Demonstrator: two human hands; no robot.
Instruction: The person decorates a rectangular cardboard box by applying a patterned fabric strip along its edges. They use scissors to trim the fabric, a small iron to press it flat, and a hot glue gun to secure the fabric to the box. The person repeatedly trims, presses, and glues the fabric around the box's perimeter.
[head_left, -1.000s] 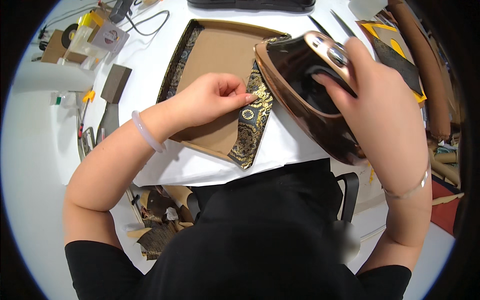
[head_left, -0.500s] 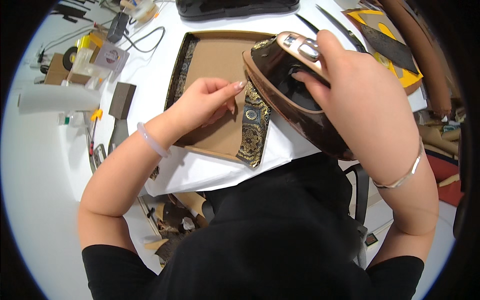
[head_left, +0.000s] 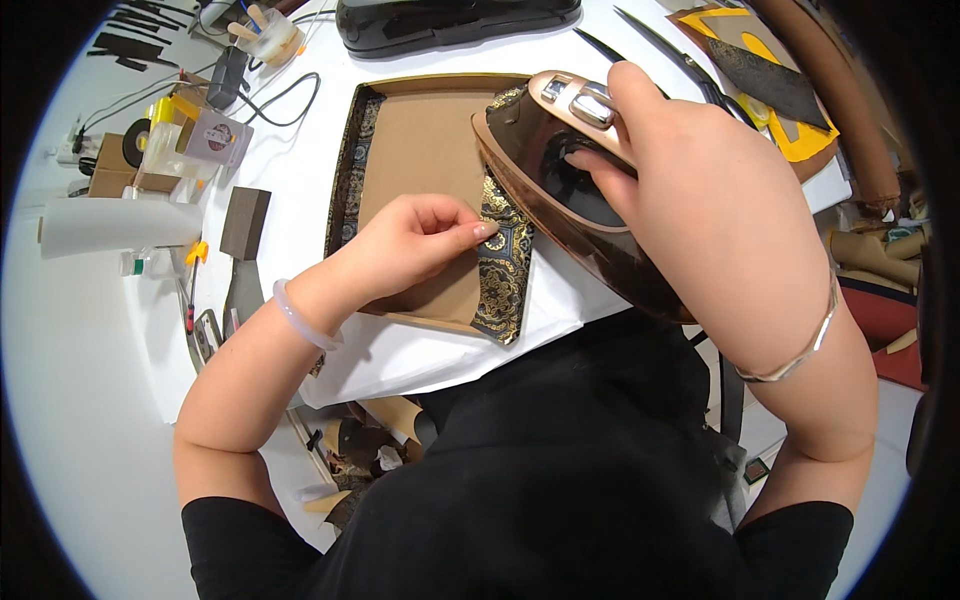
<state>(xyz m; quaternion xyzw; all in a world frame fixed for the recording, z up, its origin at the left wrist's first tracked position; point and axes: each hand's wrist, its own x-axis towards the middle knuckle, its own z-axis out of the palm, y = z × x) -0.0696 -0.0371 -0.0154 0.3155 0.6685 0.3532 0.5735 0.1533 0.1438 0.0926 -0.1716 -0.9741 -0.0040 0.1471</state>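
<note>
My right hand (head_left: 690, 190) is closed round the handle of a dark brown clothes iron (head_left: 560, 205) with a rose-gold trim. The iron is tilted over the right side of a shallow tan tray-like box (head_left: 425, 140), its edge against a black, blue and gold patterned fabric (head_left: 505, 285). That fabric runs along the box's right side, and its near end sticks out past the corner. With thumb and fingers together, my left hand (head_left: 420, 240) pinches at the fabric's inner edge beside the iron. The iron hides part of the fabric. Similar patterned fabric lines the box's left wall.
White paper covers the table under the box. A black case (head_left: 450, 25) stands behind it, long dark scissors (head_left: 670, 50) at the back right by yellow and dark leather pieces (head_left: 770, 90). To the left lie a dark block (head_left: 244, 222), a white roll (head_left: 120, 226) and a cable (head_left: 290, 110).
My left hand has moved nearer to me along the fabric strip, its fingertips now lower on it. The iron, still in my right hand, has shifted slightly left. The whole view has shifted a little.
</note>
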